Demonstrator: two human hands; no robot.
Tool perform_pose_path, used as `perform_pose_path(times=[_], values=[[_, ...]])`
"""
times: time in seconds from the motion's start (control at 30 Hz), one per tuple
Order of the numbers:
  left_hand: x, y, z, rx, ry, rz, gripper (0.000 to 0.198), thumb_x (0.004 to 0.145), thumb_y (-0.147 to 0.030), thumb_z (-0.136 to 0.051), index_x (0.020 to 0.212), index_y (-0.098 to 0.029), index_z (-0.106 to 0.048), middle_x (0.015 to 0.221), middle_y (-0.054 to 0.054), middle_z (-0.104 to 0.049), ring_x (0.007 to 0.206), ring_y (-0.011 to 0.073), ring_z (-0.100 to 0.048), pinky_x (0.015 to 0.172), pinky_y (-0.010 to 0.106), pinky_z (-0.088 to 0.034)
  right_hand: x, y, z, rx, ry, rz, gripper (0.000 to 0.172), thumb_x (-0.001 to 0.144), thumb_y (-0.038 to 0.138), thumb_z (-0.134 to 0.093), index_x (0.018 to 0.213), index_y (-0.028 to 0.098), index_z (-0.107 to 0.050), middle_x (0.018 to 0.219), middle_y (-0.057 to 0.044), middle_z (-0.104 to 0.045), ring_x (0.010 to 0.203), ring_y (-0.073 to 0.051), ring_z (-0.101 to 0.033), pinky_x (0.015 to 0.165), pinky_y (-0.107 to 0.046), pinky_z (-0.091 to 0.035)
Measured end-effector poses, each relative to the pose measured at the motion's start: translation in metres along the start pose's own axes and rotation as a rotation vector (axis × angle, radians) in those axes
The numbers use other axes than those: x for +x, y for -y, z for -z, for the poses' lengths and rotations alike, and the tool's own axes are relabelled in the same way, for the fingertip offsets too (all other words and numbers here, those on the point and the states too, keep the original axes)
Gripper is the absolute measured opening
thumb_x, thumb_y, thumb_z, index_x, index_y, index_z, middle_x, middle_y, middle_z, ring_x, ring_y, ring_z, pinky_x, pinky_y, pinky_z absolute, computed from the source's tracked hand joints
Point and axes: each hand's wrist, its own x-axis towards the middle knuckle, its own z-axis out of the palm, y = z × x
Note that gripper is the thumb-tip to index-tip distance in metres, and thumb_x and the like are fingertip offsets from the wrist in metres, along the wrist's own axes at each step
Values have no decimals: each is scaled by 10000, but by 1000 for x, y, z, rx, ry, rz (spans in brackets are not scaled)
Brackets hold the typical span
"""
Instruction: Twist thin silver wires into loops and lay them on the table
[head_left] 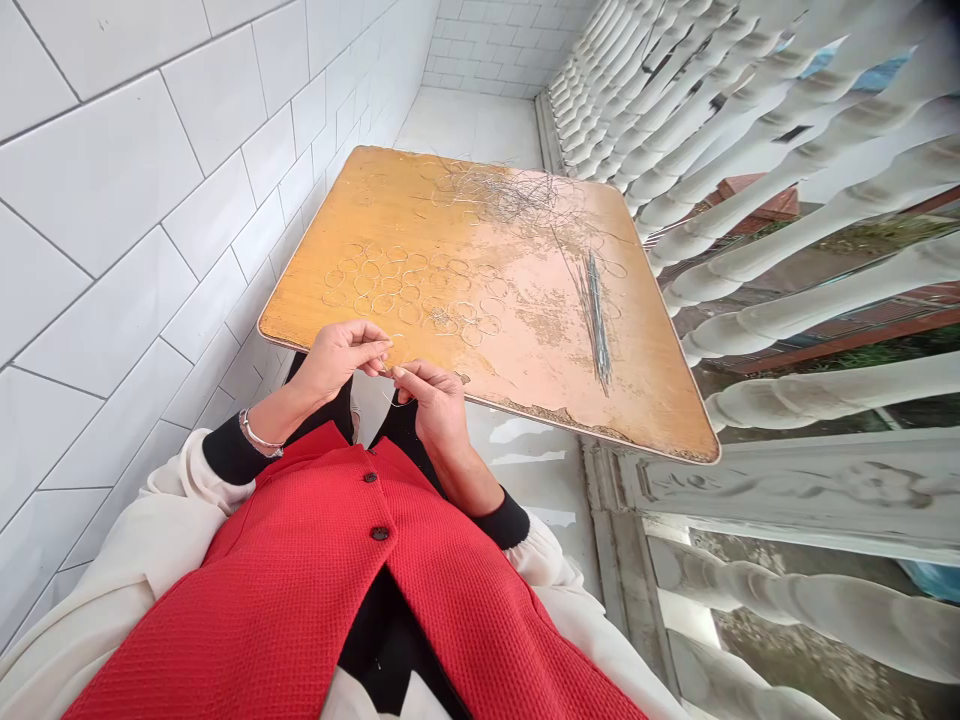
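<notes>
Left hand (341,362) and right hand (436,408) both pinching a thin silver wire loop (395,402) beside the worn orange wooden surface (525,370).

A worn orange wooden tabletop (525,345), its veneer chipped along the near edge, carried small wire rings (390,285) scattered left of centre, a tangle of fine wire (510,195) at upper middle, and a bundle of straight wire lengths (596,320) toward the right

The thin wire rings (382,282) are bright bare metal; the wooden tabletop (517,325) has a glossy orange finish, rough and flaking along its near edge.
</notes>
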Motion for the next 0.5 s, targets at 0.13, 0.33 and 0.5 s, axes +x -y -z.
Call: perform_pose_path(times=[0.13,0.33,0.5], values=[[-2,4,4,-2,12,42,130,749,-176,-753,710,-130,-638,583,-30,-608,487,51,-537,508,187,-454,0,-5,1,-63,71,-10,230,720,405,-743,651,199,-670,610,18,-611,542,-106,-513,585,-270,-454],[-4,1,9,107,41,34,101,753,-183,-746,736,-128,-663,621,-17,-632,512,52,-547,522,184,-462,5,-2,8,-317,49,214,254,848,423,-671,972,207,-719,803,-17,-712,722,-150,-642,729,-308,-517],[-6,2,8,192,68,36,69,768,-162,-710,729,-131,-663,573,-22,-608,502,60,-547,511,182,-462,9,5,8,-653,-87,463,204,870,268,-589,1003,233,-740,705,-3,-671,617,-148,-590,696,-317,-488]])
